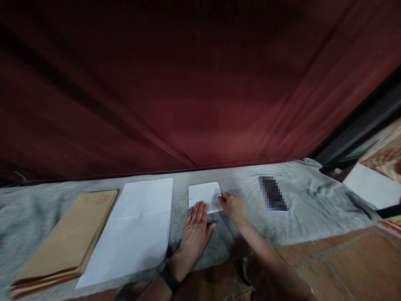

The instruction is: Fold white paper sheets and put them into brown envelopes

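A small folded sheet of white paper (203, 190) lies on the grey cloth in front of me, with a crease running across it. My left hand (196, 230) rests flat on its lower left part, fingers stretched out and the thumb apart; a dark band circles that wrist. At the paper's right edge, my right hand (232, 206) has its fingers curled and pinches the edge between thumb and fingers. Left of my hands is a stack of large white sheets (134, 225), creased across the middle.
A pile of brown envelopes (67, 234) lies at the far left. To the right, a dark, pixelated phone-like rectangle (274, 194) lies on the grey cloth (300, 217). Behind hangs a dark red curtain (200, 104). Orange floor tiles (344, 263) show in front.
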`<state>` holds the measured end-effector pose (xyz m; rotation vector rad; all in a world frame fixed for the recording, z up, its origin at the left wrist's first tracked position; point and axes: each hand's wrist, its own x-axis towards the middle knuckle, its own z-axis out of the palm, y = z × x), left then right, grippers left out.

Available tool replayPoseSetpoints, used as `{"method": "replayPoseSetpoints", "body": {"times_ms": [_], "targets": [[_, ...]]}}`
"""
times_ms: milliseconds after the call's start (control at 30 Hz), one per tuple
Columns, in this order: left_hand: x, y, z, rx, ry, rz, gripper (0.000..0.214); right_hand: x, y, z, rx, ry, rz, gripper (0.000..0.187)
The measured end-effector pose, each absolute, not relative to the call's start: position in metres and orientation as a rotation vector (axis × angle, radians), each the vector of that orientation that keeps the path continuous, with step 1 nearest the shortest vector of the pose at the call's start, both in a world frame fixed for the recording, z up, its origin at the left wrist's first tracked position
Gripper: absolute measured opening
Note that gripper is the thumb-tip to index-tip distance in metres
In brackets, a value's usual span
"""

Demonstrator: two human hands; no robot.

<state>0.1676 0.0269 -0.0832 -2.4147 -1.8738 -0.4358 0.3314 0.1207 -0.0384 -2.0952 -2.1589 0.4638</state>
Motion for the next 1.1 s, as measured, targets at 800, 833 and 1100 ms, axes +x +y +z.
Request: {"method": "replayPoseSetpoints", "body": {"times_ms": [800,833,1100], "targets": [[0.189,0.039,-0.075,-2.296,-2.016,-0.268,0.072,0.326,0.129,-0.042,-2.18,-2.186,0.365,0.034],[0.189,0.038,-0.074,-2.3,-2.018,-0.26,0.072,0.327,0.13,-0.042,-2.192,-2.187,0.385,0.035],[0.193,0.035,-0.064,-2.397,-1.897,-0.273,0.063,0.329,0.136,-0.039,-2.221,-2.18,0.483,0.039]]}}
